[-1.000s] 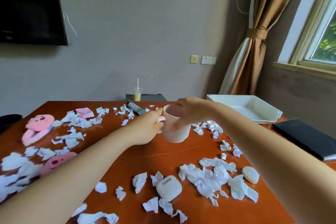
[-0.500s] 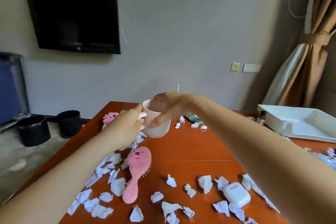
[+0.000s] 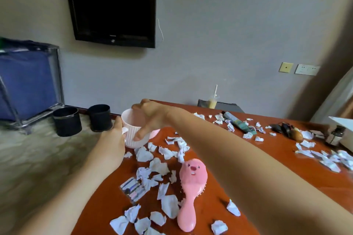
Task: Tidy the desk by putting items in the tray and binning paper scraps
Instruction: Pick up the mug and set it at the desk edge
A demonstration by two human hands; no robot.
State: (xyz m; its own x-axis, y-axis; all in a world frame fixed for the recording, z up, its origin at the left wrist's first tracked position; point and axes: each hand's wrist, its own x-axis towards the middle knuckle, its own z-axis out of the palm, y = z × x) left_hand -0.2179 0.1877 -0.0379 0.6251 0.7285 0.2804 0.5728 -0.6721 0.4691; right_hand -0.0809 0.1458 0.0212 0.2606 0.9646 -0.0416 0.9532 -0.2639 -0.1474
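- Torn white paper scraps (image 3: 170, 206) lie thick over the near end of the red-brown desk (image 3: 210, 206), and more are scattered towards its far and right sides.
- A pink hairbrush (image 3: 192, 187) with a cartoon face lies among the scraps, handle towards the camera. A small clear packet (image 3: 132, 189) with striped contents sits left of it, near the desk's left edge.
- The left hand (image 3: 112, 141) reaches in from the lower left, its fingers curled round the handle of the pink cup (image 3: 133, 135).
- The right hand (image 3: 152, 118) comes over the cup from above. Its fingers are hooked over the rim and its thumb presses the ribbed outer wall.
- The cup is upright at the desk's far left edge, gripped by both hands. I cannot tell whether its base touches the desk.
- Further right on the desk lie a dark tube (image 3: 236, 122) and, at the frame's right edge, a corner of the white tray (image 3: 342, 120), well apart from the cup.
- On the floor beyond the cup stand 2 black bins (image 3: 67, 121), side by side near the wall.
- A black television (image 3: 112, 7) hangs on the grey wall above them.
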